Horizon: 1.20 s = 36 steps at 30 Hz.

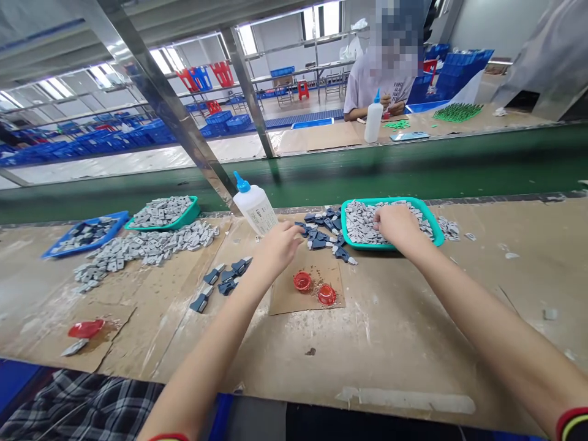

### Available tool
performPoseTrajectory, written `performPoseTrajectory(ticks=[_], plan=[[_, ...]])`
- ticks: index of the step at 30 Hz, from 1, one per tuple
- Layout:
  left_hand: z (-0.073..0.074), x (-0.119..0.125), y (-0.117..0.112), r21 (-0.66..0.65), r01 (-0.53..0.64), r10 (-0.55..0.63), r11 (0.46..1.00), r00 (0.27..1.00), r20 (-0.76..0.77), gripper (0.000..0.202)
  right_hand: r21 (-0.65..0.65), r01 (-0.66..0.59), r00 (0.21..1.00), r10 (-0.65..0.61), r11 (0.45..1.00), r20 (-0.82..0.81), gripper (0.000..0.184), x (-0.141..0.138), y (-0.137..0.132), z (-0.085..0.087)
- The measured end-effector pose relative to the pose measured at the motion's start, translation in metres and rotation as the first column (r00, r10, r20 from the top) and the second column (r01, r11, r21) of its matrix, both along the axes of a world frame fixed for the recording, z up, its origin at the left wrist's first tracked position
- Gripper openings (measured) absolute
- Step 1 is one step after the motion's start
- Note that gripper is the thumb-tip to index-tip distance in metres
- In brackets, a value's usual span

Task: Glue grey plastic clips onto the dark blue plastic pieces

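Note:
My left hand (279,246) reaches over the table beside a white squeeze bottle with a blue nozzle (255,207). Its fingers are apart, with the tips at the edge of a pile of dark blue plastic parts with grey ends (318,237). My right hand (399,224) is over a green basket (391,246) full of small grey plastic pieces (361,222). Its fingers are closed, tips down among the pieces; what they pinch is hidden. Between my forearms, two red caps (302,281) holding wet-looking liquid sit on a cardboard square (294,304).
More dark parts (226,275) lie left of the cardboard. Farther left are a grey heap (151,248), another green basket (190,213), a blue tray (86,236) and a red dish (86,329). A metal post (184,104) rises behind. Across the green belt (312,174) sits a co-worker (367,86).

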<state>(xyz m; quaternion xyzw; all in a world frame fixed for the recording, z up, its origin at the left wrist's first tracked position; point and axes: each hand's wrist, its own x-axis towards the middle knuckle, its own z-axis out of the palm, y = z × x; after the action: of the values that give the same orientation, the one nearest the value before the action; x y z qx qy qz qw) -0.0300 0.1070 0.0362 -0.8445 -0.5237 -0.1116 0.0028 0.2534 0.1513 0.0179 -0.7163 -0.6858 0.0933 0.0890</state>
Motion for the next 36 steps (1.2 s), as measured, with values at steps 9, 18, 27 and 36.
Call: performPoseTrajectory(ticks=[9,18,27,36], plan=[[-0.025,0.040,0.048,-0.245,0.198,-0.224,0.949,0.971,-0.084,0.019,0.167,0.124,0.692,0.035,0.978,-0.721,0.019,0.017,-0.062,0.008],[-0.018,0.014,0.013,-0.147,0.152,-0.119,0.977,0.970,0.210,0.020,-0.156,-0.111,0.355,-0.108,0.981,-0.929,0.033,-0.037,-0.135,-0.012],[-0.003,-0.019,-0.068,-0.320,-0.046,0.319,0.946,0.288,0.903,0.029,-0.220,-0.170,0.243,-0.175,0.961,-0.954,0.034,-0.071,-0.142,-0.032],[-0.028,-0.007,-0.134,-0.546,0.004,0.540,0.838,-0.150,0.828,0.047,-0.214,-0.192,0.274,-0.157,0.958,-0.949,0.036,-0.074,-0.142,-0.039]])
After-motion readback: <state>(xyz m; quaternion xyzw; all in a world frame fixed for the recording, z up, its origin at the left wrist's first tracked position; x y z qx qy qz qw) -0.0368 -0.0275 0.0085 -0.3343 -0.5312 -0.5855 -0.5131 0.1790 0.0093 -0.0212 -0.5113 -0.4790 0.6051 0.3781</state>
